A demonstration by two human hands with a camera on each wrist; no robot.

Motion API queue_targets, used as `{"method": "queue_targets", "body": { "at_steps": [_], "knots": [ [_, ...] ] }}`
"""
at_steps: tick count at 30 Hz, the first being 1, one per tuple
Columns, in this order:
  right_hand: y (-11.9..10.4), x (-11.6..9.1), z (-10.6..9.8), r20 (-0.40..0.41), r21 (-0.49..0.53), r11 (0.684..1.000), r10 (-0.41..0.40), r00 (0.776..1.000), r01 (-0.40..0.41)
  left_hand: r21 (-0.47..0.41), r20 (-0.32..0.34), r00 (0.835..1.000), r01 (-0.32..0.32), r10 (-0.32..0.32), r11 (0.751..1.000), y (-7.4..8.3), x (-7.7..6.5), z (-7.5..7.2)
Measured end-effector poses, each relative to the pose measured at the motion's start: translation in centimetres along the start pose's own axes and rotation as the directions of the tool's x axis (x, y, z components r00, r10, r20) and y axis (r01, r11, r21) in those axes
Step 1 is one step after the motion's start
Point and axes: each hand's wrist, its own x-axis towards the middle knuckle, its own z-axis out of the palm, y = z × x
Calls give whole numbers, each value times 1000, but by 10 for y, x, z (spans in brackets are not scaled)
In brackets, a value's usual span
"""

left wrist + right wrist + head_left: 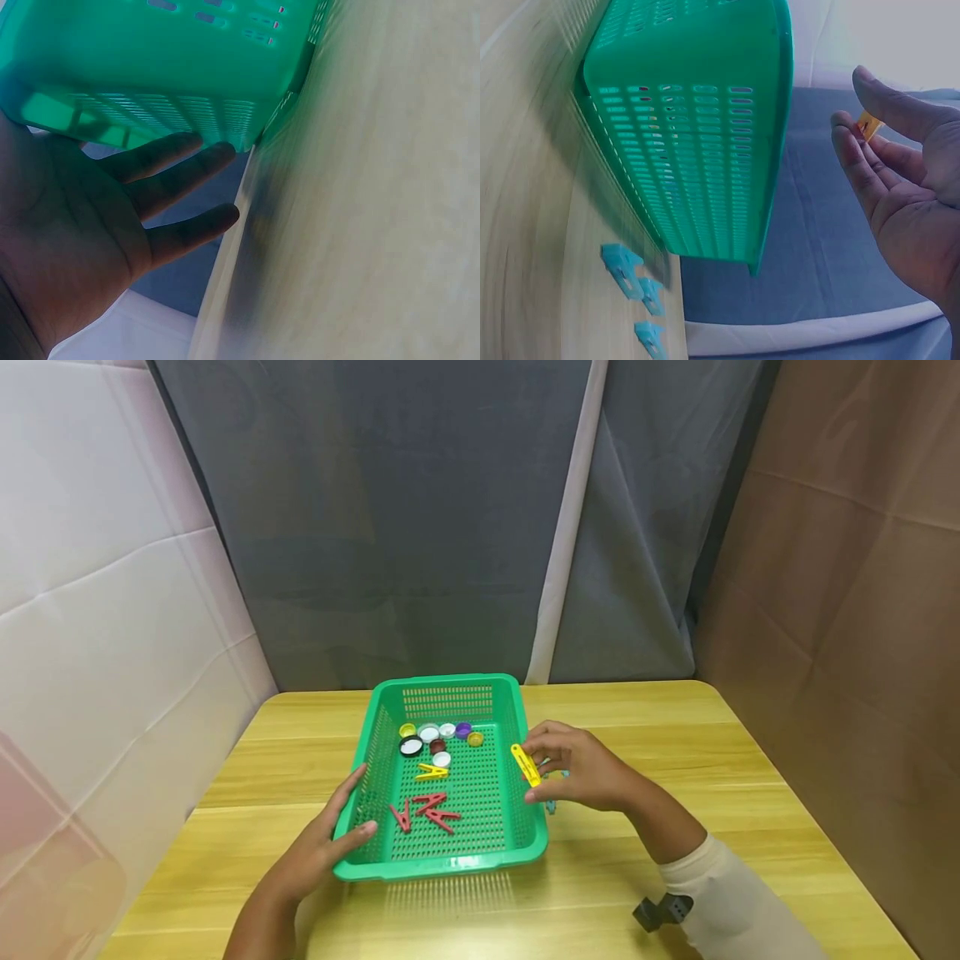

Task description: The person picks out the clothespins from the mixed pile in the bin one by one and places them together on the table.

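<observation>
My right hand (588,768) pinches a yellow clothespin (526,765) between thumb and fingers, over the right rim of a green basket (465,863). At the basket's left side my left hand (318,843) rests on the rim. Its thumb lies over the inside, and the other fingers stretch along the outer wall, loosely spread in the left wrist view. Inside the basket lie red clothespins (437,816) toward the front and yellow clothespin pieces (432,772) behind them. Several bottle caps, among them a black-rimmed cap (411,746) and a purple cap (463,730), sit farther back.
On the table to the right of the basket lie teal clothespins (622,271), mostly hidden by my right hand in the head view. The wooden table (667,860) ends at a grey curtain (375,527) behind. A black wrist device (663,912) sits on my right sleeve.
</observation>
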Motion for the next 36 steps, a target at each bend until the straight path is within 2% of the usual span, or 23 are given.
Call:
{"method": "queue_targets", "body": {
  "at_steps": [6,10,17,20,24,30,36],
  "knots": [
    [5,-6,-6,19,62,998,-9,1000,8,6,-7,1000,-1,1,1000,2,-1,0],
    [11,-9,-9,14,68,998,-9,1000,8,-1,-7,1000,13,-13,1000,1,-1,0],
    [18,-19,-11,-86,-44,999,-18,996,14,-6,-5,1000,16,-16,1000,2,-1,0],
    [22,-24,-13,-118,-60,998,6,993,-13,3,-6,1000,11,-11,1000,2,-1,0],
    [29,-30,-16,-122,-87,995,36,992,-47,-3,-2,1000,13,-13,1000,2,0,0],
    [38,-39,-21,-117,-142,989,24,993,-41,-2,-2,1000,22,-22,1000,3,0,-1],
    [51,-48,-25,-128,-235,967,69,989,-98,5,2,1000,15,-15,1000,5,0,-2]
  ]
}}
